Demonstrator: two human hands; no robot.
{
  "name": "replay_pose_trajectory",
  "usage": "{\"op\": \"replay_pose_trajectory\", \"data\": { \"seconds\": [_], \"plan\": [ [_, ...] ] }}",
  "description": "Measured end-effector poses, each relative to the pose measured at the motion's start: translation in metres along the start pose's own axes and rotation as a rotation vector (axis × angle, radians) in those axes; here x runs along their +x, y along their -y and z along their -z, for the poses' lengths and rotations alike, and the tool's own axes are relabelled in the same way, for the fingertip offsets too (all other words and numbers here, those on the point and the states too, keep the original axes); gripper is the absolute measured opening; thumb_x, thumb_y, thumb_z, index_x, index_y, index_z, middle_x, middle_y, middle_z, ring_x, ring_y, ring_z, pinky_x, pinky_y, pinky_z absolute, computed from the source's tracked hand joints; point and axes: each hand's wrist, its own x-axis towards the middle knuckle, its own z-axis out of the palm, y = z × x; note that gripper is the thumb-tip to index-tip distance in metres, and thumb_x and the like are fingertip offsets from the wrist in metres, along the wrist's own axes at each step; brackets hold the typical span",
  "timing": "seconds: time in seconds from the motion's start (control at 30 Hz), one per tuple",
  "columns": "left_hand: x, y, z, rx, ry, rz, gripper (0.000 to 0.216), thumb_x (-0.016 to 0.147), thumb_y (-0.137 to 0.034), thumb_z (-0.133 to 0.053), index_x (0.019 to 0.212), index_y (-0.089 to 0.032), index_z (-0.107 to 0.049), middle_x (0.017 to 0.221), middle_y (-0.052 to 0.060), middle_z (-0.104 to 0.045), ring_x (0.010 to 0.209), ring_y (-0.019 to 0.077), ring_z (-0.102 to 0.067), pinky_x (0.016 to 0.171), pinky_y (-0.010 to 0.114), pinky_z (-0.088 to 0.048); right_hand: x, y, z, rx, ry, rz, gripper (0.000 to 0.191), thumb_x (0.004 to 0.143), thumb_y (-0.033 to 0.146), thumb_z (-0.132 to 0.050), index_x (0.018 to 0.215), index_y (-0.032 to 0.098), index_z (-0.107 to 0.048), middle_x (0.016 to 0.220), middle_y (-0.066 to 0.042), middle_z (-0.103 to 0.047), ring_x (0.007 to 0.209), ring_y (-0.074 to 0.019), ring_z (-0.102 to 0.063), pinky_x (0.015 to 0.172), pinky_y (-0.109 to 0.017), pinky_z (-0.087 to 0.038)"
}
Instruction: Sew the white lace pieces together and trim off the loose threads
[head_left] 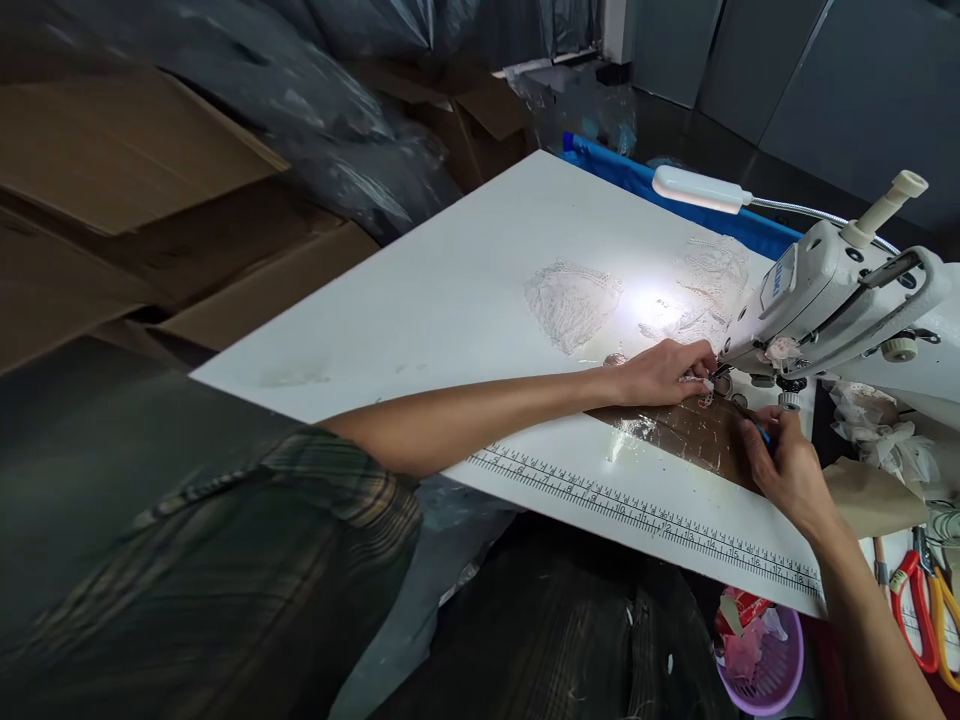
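Left hand (664, 372) pinches a small white piece (706, 388) at its fingertips, arm stretched across the body. The piece sits right at the needle end of the sewing machine (825, 290), on a brown taped patch (675, 432) of the white table (450, 300). Right hand (787, 465) is closed on a blue-handled tool (763, 434), with its tip angled up-left toward the piece, just beside it on the near side. Left hand is the closer one. Lace pieces (574, 300) lie beyond, under the lamp (697, 188). Red scissors (911, 600) are well apart to the right.
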Motion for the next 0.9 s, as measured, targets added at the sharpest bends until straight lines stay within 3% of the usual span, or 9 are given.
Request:
{"op": "replay_pose_trajectory", "data": {
  "seconds": [0.13,0.33,0.6,0.9],
  "plan": [
    [0.003,-0.003,0.008,-0.164,0.036,0.146,0.037,0.086,-0.024,-0.067,0.118,-0.013,-0.053,0.093,0.005,-0.076,0.082,0.0143,-0.068,0.075,0.028,-0.05,0.017,0.008,-0.015,-0.319,0.013,0.0,0.05,0.101,0.052,-0.026,0.089,0.02,-0.062,0.065,-0.006,-0.063,0.058,-0.021,-0.057,0.056,-0.03,-0.031],
    [0.005,-0.001,0.012,-0.337,0.078,0.238,0.038,0.084,-0.024,-0.063,0.118,-0.011,-0.05,0.087,0.003,-0.072,0.079,0.0141,-0.066,0.077,0.029,-0.048,0.032,0.023,-0.031,-0.573,0.026,-0.007,0.038,0.103,0.044,-0.037,0.106,0.017,-0.064,0.07,-0.006,-0.067,0.055,-0.0179,-0.054,0.054,-0.028,-0.018],
    [0.006,-0.002,0.014,-0.412,0.08,0.299,0.044,0.082,-0.017,-0.062,0.123,-0.011,-0.048,0.081,0.0,-0.067,0.08,0.0142,-0.064,0.08,0.03,-0.048,0.041,0.026,-0.037,-0.519,-0.111,0.19,0.04,0.102,0.044,-0.039,0.095,0.016,-0.065,0.081,-0.011,-0.071,0.071,-0.0213,-0.062,0.056,-0.027,-0.029],
    [0.006,-0.004,0.011,-0.341,0.035,0.317,0.045,0.084,-0.015,-0.063,0.125,-0.008,-0.048,0.081,0.002,-0.07,0.077,0.0149,-0.066,0.073,0.029,-0.05,0.048,0.021,-0.043,-0.344,-0.131,0.123,0.048,0.1,0.051,-0.032,0.085,0.019,-0.065,0.066,-0.008,-0.064,0.06,-0.0217,-0.059,0.054,-0.028,-0.032]
  ]
}}
